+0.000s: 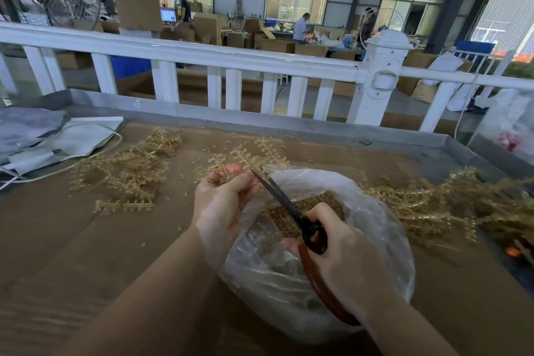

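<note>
My left hand (pixel 224 196) grips a pale golden plastic sprig (pixel 254 154) by its stem, and its branches fan out beyond my fingers. My right hand (pixel 344 251) holds black scissors (pixel 284 202) with reddish-brown handles, fingers curled through the loops. The blade tips point up and left and meet the sprig's stem beside my left fingertips. Both hands hover over a clear plastic bag (pixel 375 228) lying open on the table, with small golden cut pieces (pixel 310 205) inside.
The brown cardboard-covered table (pixel 86 240) has a grey metal rim and carries piles of golden sprigs at left (pixel 124 170) and right (pixel 433 205). White bags and a cord (pixel 66 141) lie far left. A white railing (pixel 231 63) stands behind. People work at distant benches.
</note>
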The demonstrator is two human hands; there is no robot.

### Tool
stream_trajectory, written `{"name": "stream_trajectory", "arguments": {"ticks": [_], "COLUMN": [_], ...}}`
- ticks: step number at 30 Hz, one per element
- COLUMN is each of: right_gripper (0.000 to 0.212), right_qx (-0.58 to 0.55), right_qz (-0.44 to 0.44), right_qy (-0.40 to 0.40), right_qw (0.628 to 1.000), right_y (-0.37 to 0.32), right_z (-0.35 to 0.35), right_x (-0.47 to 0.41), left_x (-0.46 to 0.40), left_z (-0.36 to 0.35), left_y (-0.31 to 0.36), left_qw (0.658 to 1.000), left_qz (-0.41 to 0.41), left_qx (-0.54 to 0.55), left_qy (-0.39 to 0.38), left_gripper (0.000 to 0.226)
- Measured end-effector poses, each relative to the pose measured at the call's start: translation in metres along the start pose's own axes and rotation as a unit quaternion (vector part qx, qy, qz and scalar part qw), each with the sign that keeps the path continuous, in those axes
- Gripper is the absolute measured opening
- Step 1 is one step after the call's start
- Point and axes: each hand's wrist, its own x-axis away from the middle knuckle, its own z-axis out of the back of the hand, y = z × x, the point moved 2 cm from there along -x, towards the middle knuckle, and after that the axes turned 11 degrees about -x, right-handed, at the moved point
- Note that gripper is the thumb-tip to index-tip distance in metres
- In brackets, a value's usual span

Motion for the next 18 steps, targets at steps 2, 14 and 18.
{"name": "stream_trajectory", "arguments": {"ticks": [2, 14, 18], "right_gripper": [0.033, 0.034, 0.040], "right_qx": [0.026, 0.097, 0.031], "right_qz": [0.015, 0.042, 0.007], "right_qy": [0.007, 0.018, -0.011], "right_qw": [1.000, 0.994, 0.999], "right_y": [0.0002, -0.0004, 0.0025], "right_z": [-0.0008, 0.0008, 0.0007], "right_x": [0.0003, 0.0002, 0.0009], "left_x": [-0.0006, -0.0033, -0.0025], "left_z": [-0.0001, 0.0023, 0.0031], "left_y": [-0.0004, -0.0018, -0.0011], "left_qw": [1.000, 1.000, 0.999], "left_qz": [0.000, -0.007, -0.033], "left_qx": [-0.001, -0.007, -0.039], "left_qy": [0.003, 0.006, 0.003], "left_gripper": [0.020, 0.015, 0.015]}}
